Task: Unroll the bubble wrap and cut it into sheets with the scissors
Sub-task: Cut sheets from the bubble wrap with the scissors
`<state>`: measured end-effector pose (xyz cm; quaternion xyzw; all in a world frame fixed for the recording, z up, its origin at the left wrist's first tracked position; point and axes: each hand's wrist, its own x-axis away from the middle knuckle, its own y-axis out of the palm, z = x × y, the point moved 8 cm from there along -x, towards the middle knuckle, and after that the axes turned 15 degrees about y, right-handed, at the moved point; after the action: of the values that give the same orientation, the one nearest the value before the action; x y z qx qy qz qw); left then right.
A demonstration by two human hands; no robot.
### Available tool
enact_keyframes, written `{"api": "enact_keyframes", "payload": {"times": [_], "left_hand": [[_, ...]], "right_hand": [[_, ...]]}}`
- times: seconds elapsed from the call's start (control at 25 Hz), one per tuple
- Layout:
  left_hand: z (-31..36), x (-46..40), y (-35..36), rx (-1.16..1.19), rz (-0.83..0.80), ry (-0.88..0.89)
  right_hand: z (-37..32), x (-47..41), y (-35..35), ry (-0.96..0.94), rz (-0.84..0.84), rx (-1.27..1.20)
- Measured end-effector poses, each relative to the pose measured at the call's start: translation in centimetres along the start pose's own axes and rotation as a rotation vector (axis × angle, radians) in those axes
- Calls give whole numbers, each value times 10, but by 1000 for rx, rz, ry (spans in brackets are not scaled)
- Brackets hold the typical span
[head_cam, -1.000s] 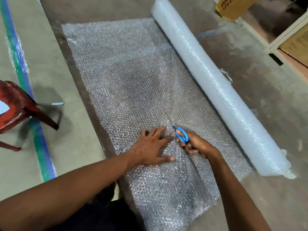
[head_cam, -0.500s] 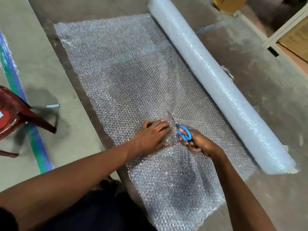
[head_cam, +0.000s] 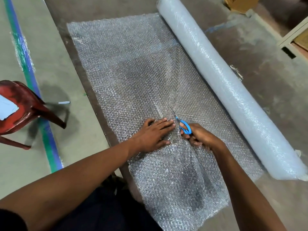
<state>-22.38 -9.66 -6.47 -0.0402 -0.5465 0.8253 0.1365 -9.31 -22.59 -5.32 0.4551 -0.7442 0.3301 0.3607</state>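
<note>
On the floor [head_cam: 250, 67], the wrap [head_cam: 133, 64] lies unrolled in a flat sheet that runs away from the person, its right edge still joined to the roll [head_cam: 225, 84]. The roll lies along that edge, its long axis going from near right to far middle, about parallel to the line of the cut.

The scissors [head_cam: 180, 121] sit in the sheet partway up from the near end, blades pointing forward and a little left, toward the far edge. The right hand [head_cam: 200, 137] grips the blue handles, fingers curled through the loops; how far the blades gape cannot be told, as they are thin and partly lost in the glare of the bubbles. The left hand [head_cam: 155, 134] lies flat with fingers spread, pressing the sheet down just left of the blades, fingertips almost touching the handles.

Behind the hands the sheet looks parted along a seam, so the cut seems under way with most of the length still ahead. The coming stroke goes straight on, away from the body, and the left hand is placed to keep the sheet taut beside it.

Off to the left stands a red chair [head_cam: 20, 107] beside a floor stripe [head_cam: 25, 55]; a carton [head_cam: 241, 4] shows at the far right.
</note>
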Motion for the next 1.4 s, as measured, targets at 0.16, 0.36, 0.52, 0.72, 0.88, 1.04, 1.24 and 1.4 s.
{"api": "enact_keyframes", "payload": {"times": [0.16,0.36,0.52,0.72,0.88,1.04,1.24,1.4], "left_hand": [[2,-1,2,8,10,-12],[2,1,1,46,47,-4],[3,2,-3,74,44,-1],[-1,-1,-7,64,1,44],[-7,1,-13,63,-42,115],[-11,2,-20,107,-50,181],[-12,4,-31,137,-13,226],[-19,1,-31,161,-51,225]], "right_hand": [[-12,-4,3,10,19,1],[-21,-12,-2,-8,34,35],[-31,-18,-1,-21,30,30],[-43,-30,-2,47,0,-6],[-53,-35,-3,18,10,-8],[-62,-41,1,54,-15,-67],[-76,-49,9,58,-12,-92],[-85,-55,8,50,-17,-104]]}}
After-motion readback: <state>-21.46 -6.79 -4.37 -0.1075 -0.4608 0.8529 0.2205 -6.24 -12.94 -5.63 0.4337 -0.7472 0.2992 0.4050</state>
